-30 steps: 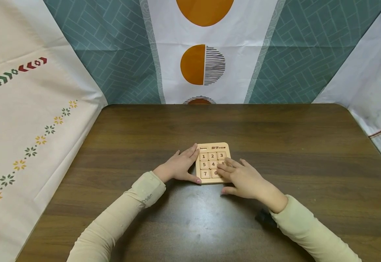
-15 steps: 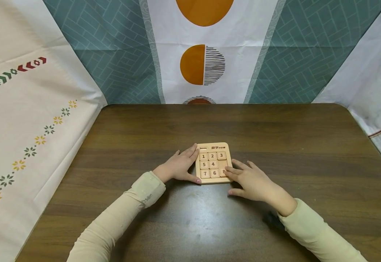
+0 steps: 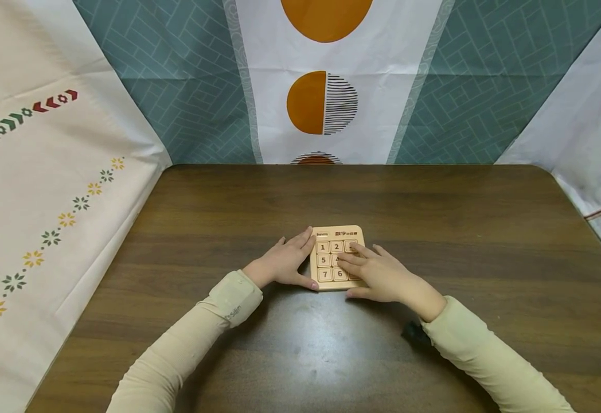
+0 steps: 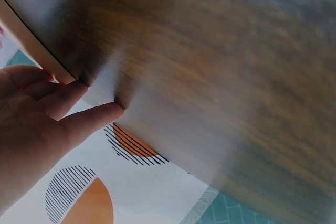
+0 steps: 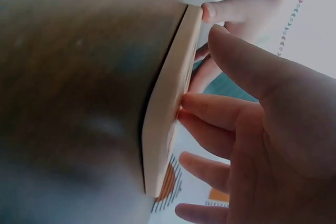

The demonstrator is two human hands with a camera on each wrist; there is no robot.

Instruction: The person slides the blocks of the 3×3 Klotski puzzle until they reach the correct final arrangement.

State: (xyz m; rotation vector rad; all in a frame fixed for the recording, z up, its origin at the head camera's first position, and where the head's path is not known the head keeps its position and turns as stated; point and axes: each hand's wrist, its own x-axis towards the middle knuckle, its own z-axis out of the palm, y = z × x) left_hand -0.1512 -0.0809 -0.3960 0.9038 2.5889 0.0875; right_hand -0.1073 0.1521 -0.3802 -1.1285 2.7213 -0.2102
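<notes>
A light wooden number slide puzzle (image 3: 326, 287) lies flat on the brown table. Its tiles 1, 2, 5, 7 and 6 can be read, while the right hand covers most of the 4 and the right column. My left hand (image 3: 285, 263) braces the puzzle's left side, fingers along the edge and thumb at the near left corner. Over the tiles reaches my right hand (image 3: 387, 278), with two nearly straight fingertips touching the tiled face. In the right wrist view the thumb of that right hand (image 5: 262, 129) stays off the board.
The dark wood table (image 3: 228, 201) extends around the puzzle on every side. A patterned cloth (image 3: 202, 103) hangs behind its far edge, and a white cloth (image 3: 73, 246) with flower motifs borders the left. A small black object (image 3: 414, 332) shows beside the right sleeve.
My right hand first drew back right, showing the 8 in the lower right and a gap above it, then moved left and up over the tiles. The left hand kept its place.
</notes>
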